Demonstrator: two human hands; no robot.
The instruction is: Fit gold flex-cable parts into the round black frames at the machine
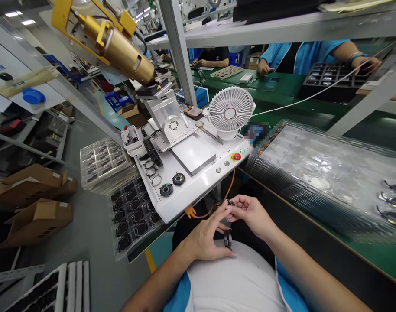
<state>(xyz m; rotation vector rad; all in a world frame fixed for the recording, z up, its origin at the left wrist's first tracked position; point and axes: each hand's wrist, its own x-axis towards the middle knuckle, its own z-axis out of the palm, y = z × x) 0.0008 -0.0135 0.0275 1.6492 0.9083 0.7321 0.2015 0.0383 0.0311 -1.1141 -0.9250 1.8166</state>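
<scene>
Work sat at lower centre of the frame, close above a pale shirt. Left hand was curved, thumb and forefinger set wide; a dark ring-shaped part stood on edge between its thumb and fingers, apparently held there. Right hand kept thumb and forefinger narrow, pinching a small dark piece beside the left forefinger's tip (whether the two pieces were joined could not be told; fingers hid the gap). Left of centre, two dark round modules lay on the white machine base.

Judgement: the step called for a steady left grip by the rim and light fingertip pressure from the right, with flat faces left untouched. Squeezing hard risked marking a thin edge; holding the parts over the base would have made a slip less costly.
</scene>
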